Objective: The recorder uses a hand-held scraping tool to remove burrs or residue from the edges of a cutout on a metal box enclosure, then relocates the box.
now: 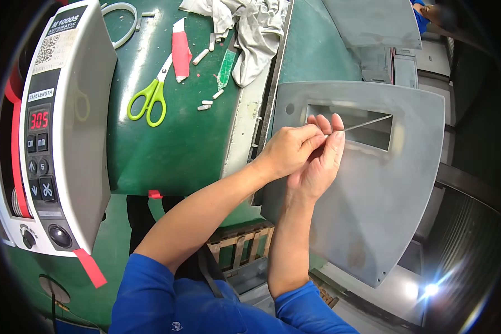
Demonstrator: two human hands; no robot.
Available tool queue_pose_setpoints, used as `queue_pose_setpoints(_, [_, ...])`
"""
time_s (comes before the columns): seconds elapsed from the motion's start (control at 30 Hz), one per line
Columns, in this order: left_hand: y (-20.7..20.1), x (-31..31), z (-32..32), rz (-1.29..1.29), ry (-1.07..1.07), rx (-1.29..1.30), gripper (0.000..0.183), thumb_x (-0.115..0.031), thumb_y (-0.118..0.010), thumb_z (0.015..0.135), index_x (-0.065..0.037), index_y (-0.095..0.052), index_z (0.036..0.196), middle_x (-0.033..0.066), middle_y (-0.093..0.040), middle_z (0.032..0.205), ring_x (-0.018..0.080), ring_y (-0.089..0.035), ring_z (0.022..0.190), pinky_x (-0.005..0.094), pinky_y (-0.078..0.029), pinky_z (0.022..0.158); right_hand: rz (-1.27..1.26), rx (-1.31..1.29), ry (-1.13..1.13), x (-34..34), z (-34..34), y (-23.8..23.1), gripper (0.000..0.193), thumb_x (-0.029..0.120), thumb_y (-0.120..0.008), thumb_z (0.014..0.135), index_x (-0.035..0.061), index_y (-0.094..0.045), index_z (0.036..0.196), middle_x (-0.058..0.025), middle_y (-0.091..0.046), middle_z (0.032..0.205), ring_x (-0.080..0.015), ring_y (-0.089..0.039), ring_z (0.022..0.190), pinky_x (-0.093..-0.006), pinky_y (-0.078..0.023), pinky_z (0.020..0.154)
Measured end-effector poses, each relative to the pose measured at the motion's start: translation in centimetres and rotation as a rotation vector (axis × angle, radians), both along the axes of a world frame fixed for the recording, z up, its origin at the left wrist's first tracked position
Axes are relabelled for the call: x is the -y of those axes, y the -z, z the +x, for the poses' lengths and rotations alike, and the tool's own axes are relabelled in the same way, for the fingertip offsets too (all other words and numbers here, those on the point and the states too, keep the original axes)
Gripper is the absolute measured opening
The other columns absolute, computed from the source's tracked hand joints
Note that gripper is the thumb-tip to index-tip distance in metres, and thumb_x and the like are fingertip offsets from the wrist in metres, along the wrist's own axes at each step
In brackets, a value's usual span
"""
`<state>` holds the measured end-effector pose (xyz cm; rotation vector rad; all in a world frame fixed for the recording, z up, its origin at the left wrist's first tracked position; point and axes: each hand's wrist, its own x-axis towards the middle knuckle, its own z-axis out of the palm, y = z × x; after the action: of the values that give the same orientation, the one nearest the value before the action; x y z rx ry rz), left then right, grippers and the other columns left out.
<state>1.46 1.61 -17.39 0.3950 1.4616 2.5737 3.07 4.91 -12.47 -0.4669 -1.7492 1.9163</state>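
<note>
Both my hands meet over a flat grey panel (367, 195), beside the rectangular opening cut through it. My left hand (293, 146) is closed in a pinch at the near end of a thin grey rod (367, 123). Against it, my right hand (319, 168) pinches the same rod between thumb and fingers, palm turned upward. From the fingertips the rod slants across the opening to its upper right corner. The part between my fingers is hidden.
On the green table (167, 156) lie green-handled scissors (148, 102), a red-wrapped blade (181, 53), a green-handled tool (226, 68), several small white sticks and a grey cloth (259, 42). A tape dispenser (89, 111) with red tape stands left. Another person (420, 16) is at the far right.
</note>
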Motion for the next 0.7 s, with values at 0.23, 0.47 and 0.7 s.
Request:
queue_pose_setpoints(0.23, [0.19, -0.27, 0.00, 0.022, 0.010, 0.021, 0.015, -0.012, -0.050, 0.083, 0.000, -0.059, 0.087, 0.0101, -0.061, 0.071, 0.0140, -0.059, 0.064, 0.0261, -0.046, 0.058, -0.016, 0.002, -0.006, -0.30, 0.03, 0.24, 0.030, 0.023, -0.039, 0.091, -0.0002, -0.042, 0.109, -0.0089, -0.053, 0.088, -0.0145, -0.050, 0.083, -0.0265, -0.043, 0.074])
queue_pose_setpoints(0.47, [0.46, -0.63, -0.25, -0.018, -0.016, -0.017, 0.016, -0.011, -0.050, 0.083, 0.000, -0.059, 0.091, 0.0099, -0.062, 0.073, 0.0143, -0.059, 0.066, 0.0256, -0.046, 0.059, -0.010, -0.016, -0.025, -0.52, -0.13, 0.39, 0.029, 0.023, -0.041, 0.090, 0.0010, -0.043, 0.110, -0.0079, -0.054, 0.089, -0.0174, -0.052, 0.084, -0.0275, -0.045, 0.073])
queue_pose_setpoints(0.7, [0.79, -0.52, -0.06, 0.019, -0.011, 0.018, 0.017, -0.011, -0.050, 0.083, 0.000, -0.059, 0.092, 0.0106, -0.062, 0.073, 0.0146, -0.059, 0.065, 0.0257, -0.046, 0.058, 0.040, 0.021, 0.026, -0.07, -0.01, 0.72, 0.028, 0.021, -0.037, 0.092, -0.0023, -0.043, 0.107, -0.0073, -0.054, 0.085, -0.0131, -0.050, 0.081, -0.0259, -0.043, 0.072])
